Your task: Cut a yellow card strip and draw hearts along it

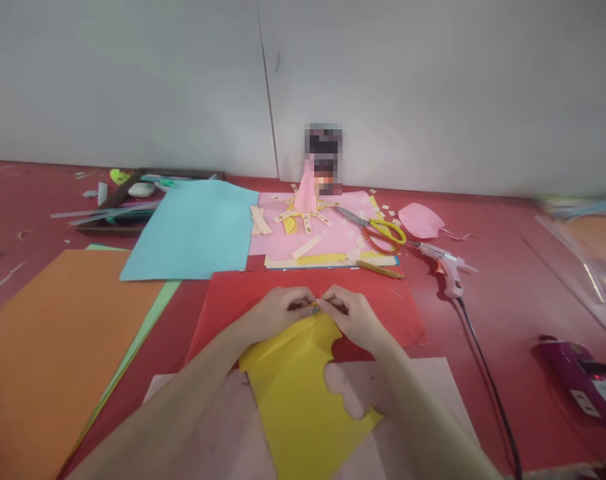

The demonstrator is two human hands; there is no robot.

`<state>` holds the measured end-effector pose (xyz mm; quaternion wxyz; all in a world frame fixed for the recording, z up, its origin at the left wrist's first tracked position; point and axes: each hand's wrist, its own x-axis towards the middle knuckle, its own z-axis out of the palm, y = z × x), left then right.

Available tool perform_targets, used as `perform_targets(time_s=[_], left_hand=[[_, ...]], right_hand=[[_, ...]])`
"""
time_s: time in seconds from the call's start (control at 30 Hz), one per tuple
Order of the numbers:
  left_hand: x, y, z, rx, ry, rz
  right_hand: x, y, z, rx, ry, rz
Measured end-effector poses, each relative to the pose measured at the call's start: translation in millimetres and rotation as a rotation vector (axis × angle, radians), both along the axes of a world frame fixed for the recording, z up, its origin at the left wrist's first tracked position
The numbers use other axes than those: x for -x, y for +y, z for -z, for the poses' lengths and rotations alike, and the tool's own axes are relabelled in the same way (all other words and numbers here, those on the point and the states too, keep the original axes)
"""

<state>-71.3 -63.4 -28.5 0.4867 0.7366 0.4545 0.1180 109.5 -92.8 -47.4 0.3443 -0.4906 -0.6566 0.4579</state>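
A yellow sheet of paper (303,400), with scalloped cut-outs along its right side, hangs toward me from both hands. My left hand (285,310) pinches its top edge, where a strip is folded over. Close beside it, fingertips nearly touching, my right hand (350,313) pinches the same edge. Under the hands lies a red sheet (383,300), with a pale pink sheet (423,393) nearer to me. Beyond them stands a pink paper cone (307,190) ringed by small printed strips.
Yellow-and-red scissors (383,233), a wooden stick (380,269) and a corded glue gun (447,267) lie right of the cone. A purple power strip (580,380) sits far right. Blue (193,233) and orange (57,333) sheets cover the left, near a dark tray (107,230).
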Motion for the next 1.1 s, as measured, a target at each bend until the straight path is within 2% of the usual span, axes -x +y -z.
perform_targets(time_s=[0.27,0.5,0.7,1.1], left_hand=[[4.6,1.0,-7.1,0.091,0.011,-0.001],[5.9,5.2,-8.3,0.117,-0.005,0.016],[4.6,5.2,-6.4,0.050,0.037,0.025],[5.2,2.2,-7.9,0.148,-0.017,-0.022]], right_hand=[[-3.8,1.6,5.8,-0.018,0.055,0.102],[-2.0,1.4,6.0,-0.048,0.019,0.113],[-4.3,2.2,2.8,-0.058,0.055,0.126],[-8.6,5.7,7.0,-0.032,0.064,0.120]])
